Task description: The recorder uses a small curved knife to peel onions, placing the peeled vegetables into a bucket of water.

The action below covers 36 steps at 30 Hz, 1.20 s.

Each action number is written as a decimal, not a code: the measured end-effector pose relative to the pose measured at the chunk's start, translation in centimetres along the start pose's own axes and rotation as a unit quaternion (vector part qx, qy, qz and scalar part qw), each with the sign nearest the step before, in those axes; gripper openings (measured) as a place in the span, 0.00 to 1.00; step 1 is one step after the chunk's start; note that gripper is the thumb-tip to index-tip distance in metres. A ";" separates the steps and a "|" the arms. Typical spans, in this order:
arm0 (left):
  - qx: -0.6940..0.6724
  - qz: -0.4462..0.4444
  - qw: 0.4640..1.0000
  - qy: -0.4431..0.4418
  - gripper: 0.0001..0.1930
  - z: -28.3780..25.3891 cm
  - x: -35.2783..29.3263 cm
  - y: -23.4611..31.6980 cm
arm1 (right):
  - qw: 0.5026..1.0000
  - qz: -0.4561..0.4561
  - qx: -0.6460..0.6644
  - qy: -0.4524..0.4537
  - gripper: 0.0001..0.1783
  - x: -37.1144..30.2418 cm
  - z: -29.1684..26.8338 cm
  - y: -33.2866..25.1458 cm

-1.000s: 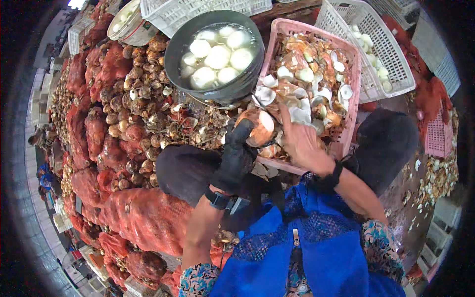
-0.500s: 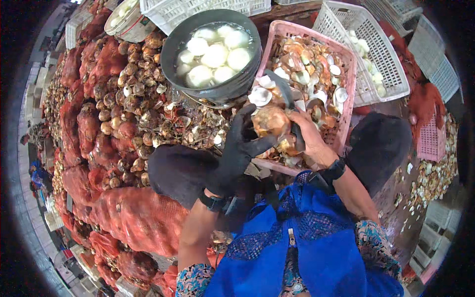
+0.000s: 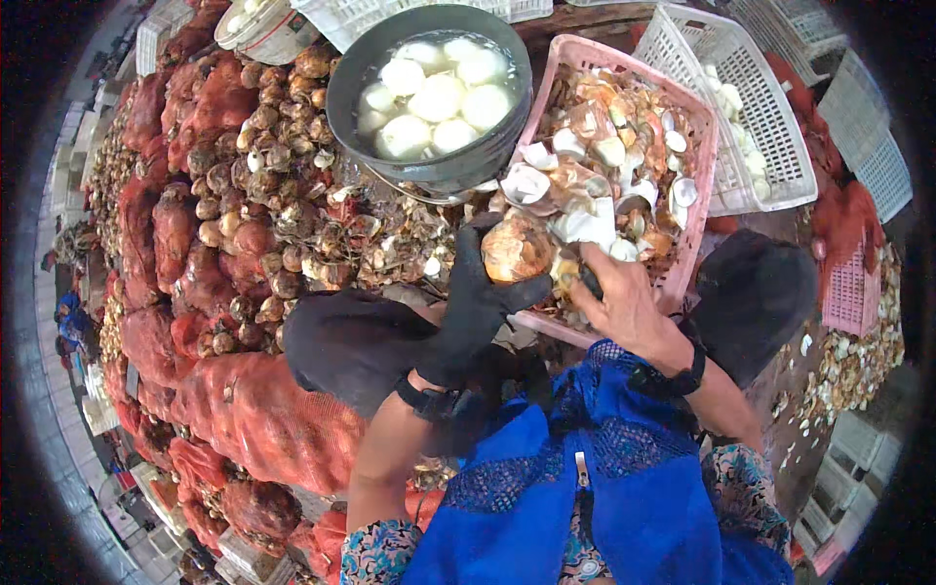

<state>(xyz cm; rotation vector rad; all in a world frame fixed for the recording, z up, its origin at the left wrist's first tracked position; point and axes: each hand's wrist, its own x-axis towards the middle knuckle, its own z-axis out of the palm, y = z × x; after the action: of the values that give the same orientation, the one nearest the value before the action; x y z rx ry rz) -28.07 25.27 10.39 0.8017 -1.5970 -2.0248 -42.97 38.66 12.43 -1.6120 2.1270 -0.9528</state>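
Note:
My left hand [image 3: 478, 302], in a black glove, is closed around a brown-skinned onion [image 3: 515, 250] above the near left corner of a pink crate [image 3: 698, 185]. Just right of it, my bare right hand [image 3: 629, 304] is closed on a knife [image 3: 587, 224]. Its broad blade shines white and points away from me, and its dark handle is mostly hidden by my fingers. A yellowish piece lies by my right fingertips, partly hidden. Onion skins and white cut ends [image 3: 526, 182] fill the crate.
A dark bucket [image 3: 353, 136] of peeled white onions in water stands beyond my left hand. Unpeeled onions [image 3: 255, 195] and red mesh sacks [image 3: 263, 419] are heaped at the left. A white crate [image 3: 780, 146] with peeled onions stands at the far right. My knees flank the pink crate.
My right hand has drawn away from the onion and turned, and the blade has gone from dark to bright. The onion has shifted slightly left in my left hand. The view has moved a little.

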 end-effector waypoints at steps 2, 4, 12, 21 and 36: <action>0.040 0.013 0.999 -0.002 0.38 -0.3 0.1 -0.7 | 0.999 -0.007 -0.024 -0.020 0.17 -0.7 -0.1 -0.2; 0.126 0.016 0.992 0.017 0.38 -0.6 0.4 -1.6 | 0.997 -0.009 -0.057 -0.046 0.18 -1.1 0.2 0.2; 0.184 0.003 0.982 0.041 0.42 -0.8 0.6 -2.1 | 0.993 -0.011 -0.099 -0.058 0.22 -1.8 1.1 0.9; 0.243 0.009 0.969 0.033 0.41 -0.8 1.0 -2.2 | 0.986 0.053 -0.107 -0.119 0.22 -1.8 0.5 0.3; 0.000 0.071 0.996 -0.049 0.39 -0.4 0.4 -0.8 | 0.985 0.085 -0.097 -0.115 0.27 0.2 3.5 5.5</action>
<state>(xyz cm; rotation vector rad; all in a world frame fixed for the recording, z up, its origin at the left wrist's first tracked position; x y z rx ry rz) -28.07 24.89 9.52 0.5794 -1.6585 -1.9902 -44.91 38.16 6.23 -1.5128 2.2041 -0.4928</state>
